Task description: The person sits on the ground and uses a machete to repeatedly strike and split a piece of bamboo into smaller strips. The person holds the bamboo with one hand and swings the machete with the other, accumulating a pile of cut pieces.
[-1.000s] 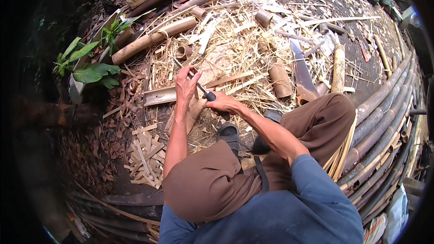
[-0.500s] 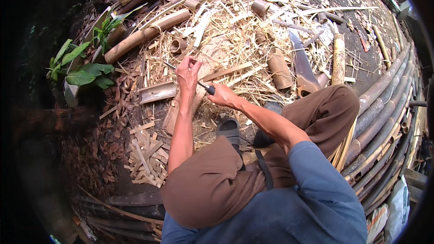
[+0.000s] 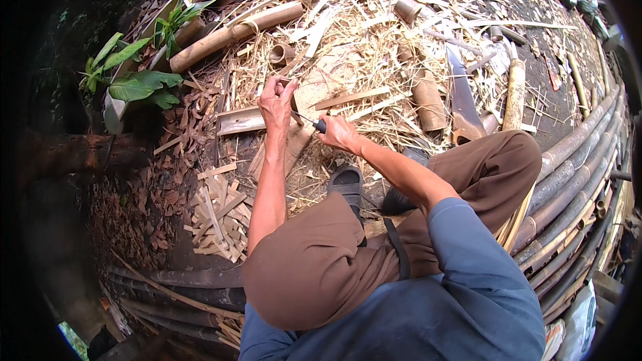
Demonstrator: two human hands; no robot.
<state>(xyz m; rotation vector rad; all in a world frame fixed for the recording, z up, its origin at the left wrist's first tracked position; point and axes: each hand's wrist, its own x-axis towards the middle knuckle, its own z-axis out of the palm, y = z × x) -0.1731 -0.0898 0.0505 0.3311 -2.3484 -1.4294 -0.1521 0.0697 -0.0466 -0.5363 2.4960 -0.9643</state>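
Note:
My right hand (image 3: 340, 134) is closed round the black handle of a knife (image 3: 322, 125). Its thin blade points up and left, toward my left hand. The fingers of my left hand (image 3: 275, 101) are pinched together close to the blade; what they hold is too small and too hidden to make out. Below both hands lies a flat wooden board (image 3: 294, 144), partly covered by my left forearm. A split bamboo piece (image 3: 242, 121) rests just left of my left wrist, and a flat bamboo strip (image 3: 352, 97) lies beyond my right hand.
Pale shavings (image 3: 374, 47) cover the ground ahead. A saw (image 3: 463, 97) with a wide blade lies right of a bamboo section (image 3: 428, 100). Small cut strips (image 3: 219, 217) are piled at left. Long bamboo poles (image 3: 568, 154) line the right side; a green plant (image 3: 137, 85) grows at far left.
The whole view has shifted slightly, so the ground things appear farther right and higher. A thin dark tip that stuck out left of my left hand no longer shows. Both hands keep their grips.

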